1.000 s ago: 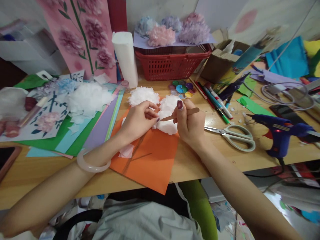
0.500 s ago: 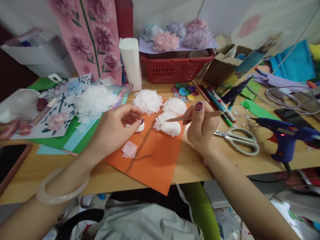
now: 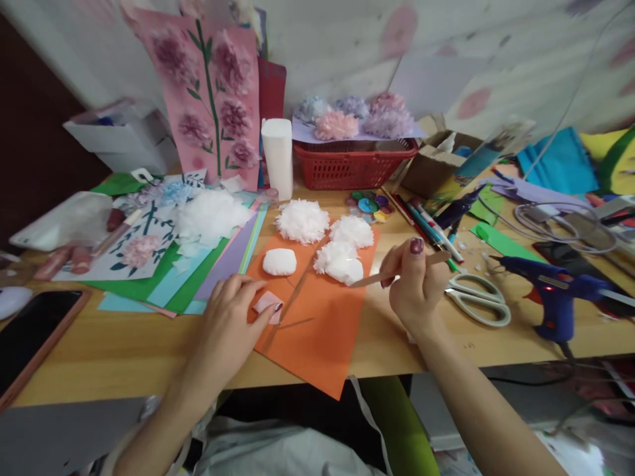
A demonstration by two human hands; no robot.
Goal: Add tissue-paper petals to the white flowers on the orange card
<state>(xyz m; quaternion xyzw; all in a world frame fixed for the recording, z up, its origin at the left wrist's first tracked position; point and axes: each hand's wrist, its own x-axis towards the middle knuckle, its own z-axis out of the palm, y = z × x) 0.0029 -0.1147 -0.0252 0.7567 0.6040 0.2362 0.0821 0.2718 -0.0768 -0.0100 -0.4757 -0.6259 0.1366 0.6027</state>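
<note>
My R hand is pinching a thin flat brown stick btwn thumb & fingers, its tip pointing L just beside a half-frilled white puff that's lying on an orange paper sheet. My L hand is reaching over the sheet's L edge, thumb & index spread apart around a small pale pink paper square; can't tell if they're touching it. A smooth white oval pad is sitting just behind the square, w/ 2 frilly white pompoms resting farther back. Beige-handled scissors are lying nr my R hand
</note>
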